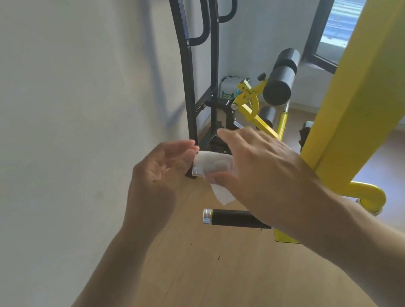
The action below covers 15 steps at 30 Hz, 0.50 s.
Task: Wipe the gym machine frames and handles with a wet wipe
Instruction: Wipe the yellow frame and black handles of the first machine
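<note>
- The step in hand looks like readying the wet wipe, not wiping: the cloth hangs in the air between the two hands, touching no part of the machine.
- The right hand reaches in from the right with its back to the camera; the wipe sits under its fingers, so it seems to hold it, though the grip itself is hidden.
- The left hand is open, palm turned inward, its fingertips just beside the wipe's left edge.
- The nearest target, I judge, is the black handle with a silver end cap, lying just below the wipe; the next move calls for folding the cloth around it and sliding along.
- The yellow frame beam slants up at the right, close to the right forearm, and limits swing that way.
- The black upright frame stands far behind the hands, against the white wall at left.
- Open wooden floor lies near and below.
</note>
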Motion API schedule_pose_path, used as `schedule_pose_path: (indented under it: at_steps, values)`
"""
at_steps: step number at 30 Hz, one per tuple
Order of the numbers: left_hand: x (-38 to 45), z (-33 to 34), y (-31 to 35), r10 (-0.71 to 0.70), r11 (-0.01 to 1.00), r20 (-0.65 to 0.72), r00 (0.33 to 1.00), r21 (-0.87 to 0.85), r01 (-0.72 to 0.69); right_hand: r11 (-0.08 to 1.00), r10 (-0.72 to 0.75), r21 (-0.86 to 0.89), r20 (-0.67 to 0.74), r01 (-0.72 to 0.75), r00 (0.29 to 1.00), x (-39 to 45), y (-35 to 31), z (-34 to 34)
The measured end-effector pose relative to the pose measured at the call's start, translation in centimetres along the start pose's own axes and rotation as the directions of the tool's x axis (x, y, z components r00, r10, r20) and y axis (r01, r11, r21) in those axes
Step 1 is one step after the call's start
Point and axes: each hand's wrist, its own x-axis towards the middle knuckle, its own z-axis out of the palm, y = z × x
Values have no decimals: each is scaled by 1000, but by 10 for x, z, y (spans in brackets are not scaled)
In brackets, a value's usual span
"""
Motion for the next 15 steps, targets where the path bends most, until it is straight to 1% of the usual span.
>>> schedule_pose_path:
  at_steps: [2, 3, 5, 7, 9, 11, 12, 15]
  values:
    - [-5, 3, -3, -12, 1000, 20, 1000, -13, 12, 999, -5, -42, 145, 11, 989, 6, -2, 2]
    - [-6, 5, -5, -11, 999, 25, 1000, -32, 12, 998, -20, -62, 174, 32, 984, 7, -4, 3]
    - [-7, 8, -7, 1, 999, 25, 1000, -50, 0, 987, -43, -144, 169, 68, 985, 4, -5, 7]
    - [-7, 8, -7, 8, 999, 33, 999, -54, -6, 957, -45, -277, 148, 86, 988, -3, -3, 6]
    - [-7, 7, -7, -7, 997, 52, 999, -71, 10, 920, 23, -389, 195, 56, 981, -10, 2, -2]
    - [-7, 8, -7, -18, 997, 66, 998, -76, 23, 894, 82, -447, 218, 25, 973, -15, 4, -7]
    - [-7, 9, -7, -24, 997, 65, 998, -76, 29, 886, 85, -463, 207, 21, 975, -14, 3, -7]
    - [-6, 13, -7, -25, 997, 49, 998, -66, 28, 894, -6, -444, 126, 62, 992, -4, -6, 6]
